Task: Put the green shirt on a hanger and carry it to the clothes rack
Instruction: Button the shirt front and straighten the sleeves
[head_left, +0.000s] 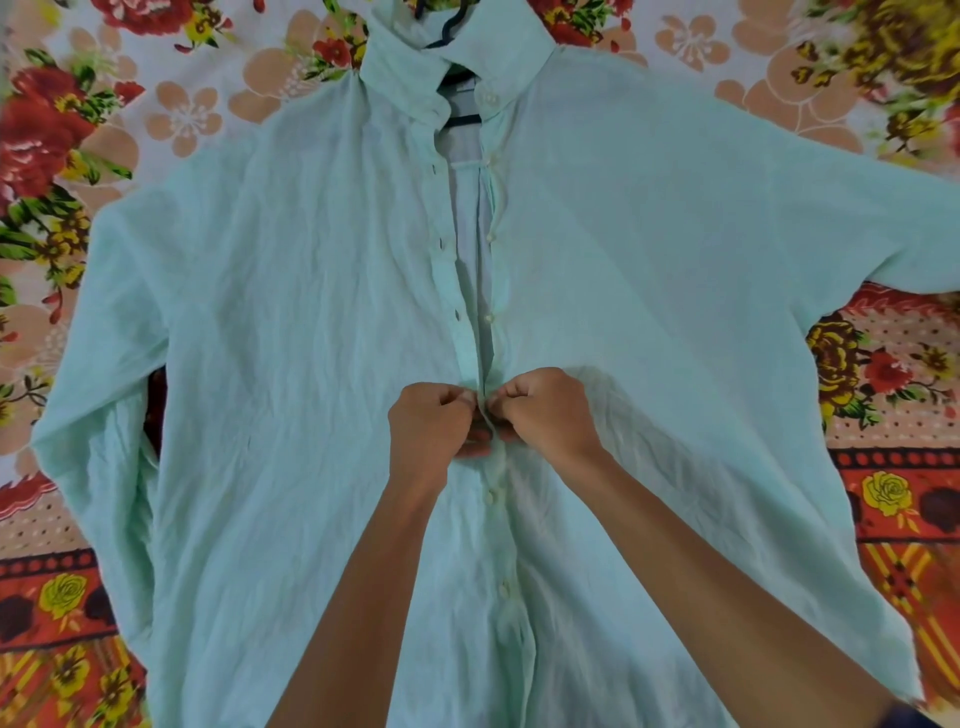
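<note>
A pale green long-sleeved shirt (291, 322) lies flat, front up, with its collar at the top and sleeves spread to both sides. A dark hanger (457, 120) sits inside it; its bar shows in the open neck and its hook pokes out above the collar. The front stands open from the collar down to my hands and is closed below them. My left hand (431, 426) pinches the buttonhole edge at mid-chest. My right hand (545, 410) pinches the button edge right against it. Both hands touch at the placket.
The shirt rests on a bed sheet (893, 395) with red, yellow and peach flowers and an orange patterned border along the near side. The sheet shows on all sides around the shirt. No clothes rack is in view.
</note>
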